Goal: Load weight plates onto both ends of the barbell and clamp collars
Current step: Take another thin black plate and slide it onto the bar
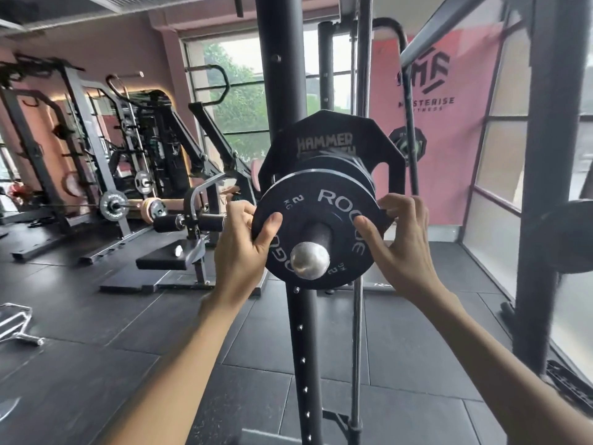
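Black and marked 2 KG, the small plate (321, 203) is seated on the barbell sleeve (316, 239), whose bare steel end projects toward the camera. More small plates and a large plate marked HAMMER (327, 136) are stacked behind it, in front of the rack upright (272, 75). The small plate is grasped at opposite edges: the left hand (247, 239) is curled round the left rim with the thumb laid on the face, and the right hand (401, 239) is wrapped over the right rim likewise. The plate is judged light and rigid, with a thin rim offering little purchase, so a two-sided hold kept square to the sleeve is suited, lest the bore bind. No collar is seen on the sleeve.
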